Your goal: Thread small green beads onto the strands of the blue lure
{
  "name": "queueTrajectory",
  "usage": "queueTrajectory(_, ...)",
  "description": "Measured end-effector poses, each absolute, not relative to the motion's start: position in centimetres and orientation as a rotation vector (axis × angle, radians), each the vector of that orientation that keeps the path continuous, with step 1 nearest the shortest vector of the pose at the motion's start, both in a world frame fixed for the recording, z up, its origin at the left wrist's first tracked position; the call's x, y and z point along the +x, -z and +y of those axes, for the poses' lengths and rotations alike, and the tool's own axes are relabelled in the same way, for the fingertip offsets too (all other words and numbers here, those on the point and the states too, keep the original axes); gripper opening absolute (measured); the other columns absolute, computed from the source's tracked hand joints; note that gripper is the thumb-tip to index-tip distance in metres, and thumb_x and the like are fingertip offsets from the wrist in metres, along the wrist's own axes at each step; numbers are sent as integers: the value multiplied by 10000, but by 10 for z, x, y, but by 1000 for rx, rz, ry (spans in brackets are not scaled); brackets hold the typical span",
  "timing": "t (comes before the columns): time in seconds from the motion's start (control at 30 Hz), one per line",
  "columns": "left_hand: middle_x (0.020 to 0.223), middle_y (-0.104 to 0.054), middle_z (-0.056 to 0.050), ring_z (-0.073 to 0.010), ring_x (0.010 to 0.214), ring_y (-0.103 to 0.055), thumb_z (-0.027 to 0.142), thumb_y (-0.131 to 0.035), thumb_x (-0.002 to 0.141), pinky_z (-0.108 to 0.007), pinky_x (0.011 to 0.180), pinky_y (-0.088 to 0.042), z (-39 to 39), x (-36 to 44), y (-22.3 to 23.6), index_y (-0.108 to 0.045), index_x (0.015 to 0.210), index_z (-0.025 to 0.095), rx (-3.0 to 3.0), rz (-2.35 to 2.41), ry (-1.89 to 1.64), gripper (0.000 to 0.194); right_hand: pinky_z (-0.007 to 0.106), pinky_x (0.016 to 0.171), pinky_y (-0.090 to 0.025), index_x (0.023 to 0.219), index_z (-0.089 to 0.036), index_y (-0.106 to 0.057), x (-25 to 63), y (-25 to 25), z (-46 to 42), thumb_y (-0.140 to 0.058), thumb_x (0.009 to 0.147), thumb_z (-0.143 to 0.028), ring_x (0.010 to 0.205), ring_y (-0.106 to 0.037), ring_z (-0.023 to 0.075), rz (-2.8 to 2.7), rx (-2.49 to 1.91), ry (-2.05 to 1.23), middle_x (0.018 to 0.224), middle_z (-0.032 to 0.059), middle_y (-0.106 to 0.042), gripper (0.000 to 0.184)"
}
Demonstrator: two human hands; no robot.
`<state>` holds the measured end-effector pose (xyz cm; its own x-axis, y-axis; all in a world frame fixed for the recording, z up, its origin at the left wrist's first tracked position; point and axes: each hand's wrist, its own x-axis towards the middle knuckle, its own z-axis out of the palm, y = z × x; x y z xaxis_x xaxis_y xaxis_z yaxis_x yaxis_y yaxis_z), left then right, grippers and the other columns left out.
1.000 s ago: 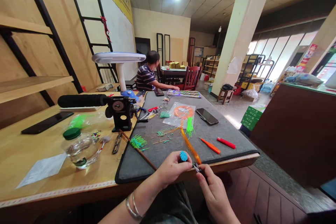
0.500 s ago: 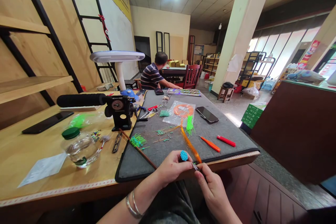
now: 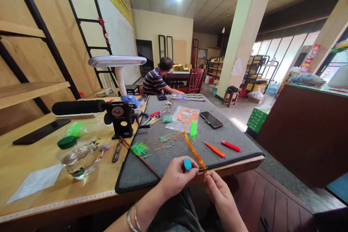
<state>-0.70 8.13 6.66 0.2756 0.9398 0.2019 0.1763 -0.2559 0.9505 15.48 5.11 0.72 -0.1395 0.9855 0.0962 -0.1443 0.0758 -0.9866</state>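
Observation:
My left hand [image 3: 176, 178] is closed round a small bundle with bright blue tips [image 3: 187, 164], held just off the table's front edge. My right hand [image 3: 217, 190] pinches a thin green strand [image 3: 202, 169] right beside the bundle. A strip of orange strands [image 3: 193, 150] runs from my hands back over the grey felt mat [image 3: 174, 152] to a clear bag with an orange coil [image 3: 184, 117]. A thin brown stick [image 3: 141, 157] lies on the mat to the left of my left hand.
Green-tipped bundles [image 3: 137, 149], two red-orange tools [image 3: 221, 148] and a phone [image 3: 211, 119] lie on the mat. A black hand-crank device [image 3: 119, 116], a lamp [image 3: 117, 63], a glass jar [image 3: 77, 157], a second phone [image 3: 38, 132] stand left. Another person [image 3: 156, 79] sits at the far end.
My right hand's pinch has shifted from a small dark tool tip to a thin green strand beside the bundle. The view has drifted slightly; my left hand keeps its grip.

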Motion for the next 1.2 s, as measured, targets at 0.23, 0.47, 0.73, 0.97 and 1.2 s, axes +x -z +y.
queueTrajectory(0.23, 623, -615, -22, -126, 593, -509, 243, -606, 721, -229, 587, -399, 81, -4, -67, -642, 672, 128, 1679, 1086, -1088, 129, 206, 438, -223, 692, -208, -490, 155, 0, 52, -535, 807, -595, 479, -255, 85, -1195, -1034, -1203, 551, -74, -325, 405)
queueTrajectory(0.47, 612, -598, -14, -116, 575, -480, 258, -592, 734, -220, 555, -369, 82, -7, -70, -652, 689, 131, 1737, 1129, -1064, 148, 283, 668, -467, 958, -235, -604, 232, 64, 43, -461, 836, -586, 763, -650, 229, -1377, -1668, -397, 863, 53, -698, 399)
queueTrajectory(0.73, 642, -609, -24, -129, 593, -487, 338, -595, 752, -230, 564, -371, 85, -13, -79, -662, 728, 136, 1765, 1125, -1056, 214, 357, 615, -525, 827, -225, -670, 312, 219, 37, -251, 862, -546, 744, -701, 287, -1544, -2130, 74, 848, 134, -715, 529)
queueTrajectory(0.97, 624, -566, -9, -126, 605, -462, 341, -588, 762, -225, 571, -367, 89, -18, -75, -640, 716, 140, 1749, 1089, -1072, 213, 391, 629, -506, 785, -217, -690, 317, 202, 36, -319, 870, -564, 724, -667, 299, -1584, -2019, 404, 793, 134, -717, 515)
queueTrajectory(1.2, 627, -566, -11, -127, 598, -463, 353, -584, 769, -228, 567, -368, 90, -18, -74, -631, 725, 143, 1740, 1094, -1057, 220, 403, 875, -440, 971, -174, -657, 287, 18, 73, -457, 901, -417, 906, -591, 254, -1555, -1498, 560, 923, 114, -696, 323)
